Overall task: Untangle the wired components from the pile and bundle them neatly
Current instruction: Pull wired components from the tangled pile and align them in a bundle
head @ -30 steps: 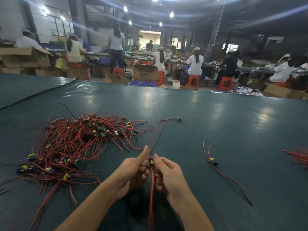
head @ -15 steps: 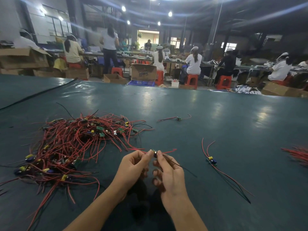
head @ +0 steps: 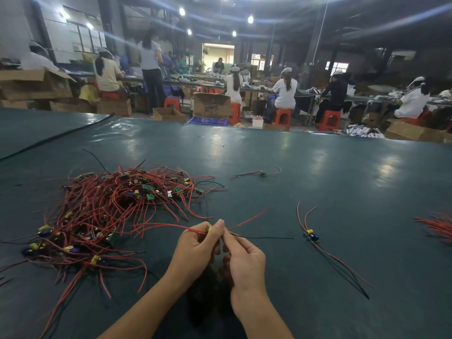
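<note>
A tangled pile of red-wired components (head: 105,211) lies on the dark green table (head: 318,182) at the left. My left hand (head: 195,250) and my right hand (head: 244,255) meet just right of the pile, near the front edge. Both pinch one small wired component (head: 209,228) between their fingertips. Its red wires run left toward the pile and up to the right. A thin black wire (head: 264,238) runs from it to the right, low over the table.
One loose component with red and black wires (head: 311,234) lies right of my hands. Another small one (head: 263,172) lies farther back. More red wires (head: 437,226) show at the right edge. Seated workers, stools and cardboard boxes stand beyond the table.
The held component's wires hung straight down a second ago. They now spread sideways, with the black wire stretched out to the right. My hands stayed in about the same place.
</note>
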`<state>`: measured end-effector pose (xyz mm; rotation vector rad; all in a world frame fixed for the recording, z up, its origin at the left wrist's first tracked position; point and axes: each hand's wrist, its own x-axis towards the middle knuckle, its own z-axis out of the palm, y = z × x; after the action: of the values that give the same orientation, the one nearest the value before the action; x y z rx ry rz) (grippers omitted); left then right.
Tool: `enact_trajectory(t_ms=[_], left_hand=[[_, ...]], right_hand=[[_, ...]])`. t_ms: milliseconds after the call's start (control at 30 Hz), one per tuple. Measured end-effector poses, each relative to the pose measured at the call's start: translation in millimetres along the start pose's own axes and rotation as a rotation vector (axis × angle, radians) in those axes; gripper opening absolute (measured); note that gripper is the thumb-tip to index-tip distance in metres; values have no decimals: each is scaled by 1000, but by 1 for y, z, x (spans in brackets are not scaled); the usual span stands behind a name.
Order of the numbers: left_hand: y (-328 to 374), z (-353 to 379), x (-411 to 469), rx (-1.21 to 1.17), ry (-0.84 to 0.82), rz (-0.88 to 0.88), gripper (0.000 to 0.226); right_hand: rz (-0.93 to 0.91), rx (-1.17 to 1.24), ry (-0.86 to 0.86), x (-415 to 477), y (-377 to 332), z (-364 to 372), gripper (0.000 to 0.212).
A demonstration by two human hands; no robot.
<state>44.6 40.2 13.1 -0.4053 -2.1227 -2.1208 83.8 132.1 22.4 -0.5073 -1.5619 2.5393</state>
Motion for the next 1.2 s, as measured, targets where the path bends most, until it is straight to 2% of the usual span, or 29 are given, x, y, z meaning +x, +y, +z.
enact_trajectory(t_ms=[133,233,333,500,667,867,967,1100,1200], left_hand=[[-5,0,2,5,19,8,42],[-9,-1,3,-7,42,17,43],[-10,-2,4,-31,35,10,43],[-5,-5,8,-146,85,-55,48],[1,-6,6,-175,65,-49,35],[1,-6,6,-193,47,-41,39],[2,-6,4,-187,15,-34,38],[1,-1,3,-155,-6,-3,40],[-1,-3,5,-130,-5,11,40]], right_hand=[[-29,-4,55,-1,2,3,20],[31,49,95,1,-2,4,23],[77,95,197,9,-10,-2,15],[69,204,290,22,-26,-20,17],[-8,196,267,23,-28,-24,15],[-2,237,228,18,-32,-26,7],[16,209,153,12,-28,-19,7],[-32,58,-23,2,-10,2,14],[-92,46,-57,-3,-3,10,20]])
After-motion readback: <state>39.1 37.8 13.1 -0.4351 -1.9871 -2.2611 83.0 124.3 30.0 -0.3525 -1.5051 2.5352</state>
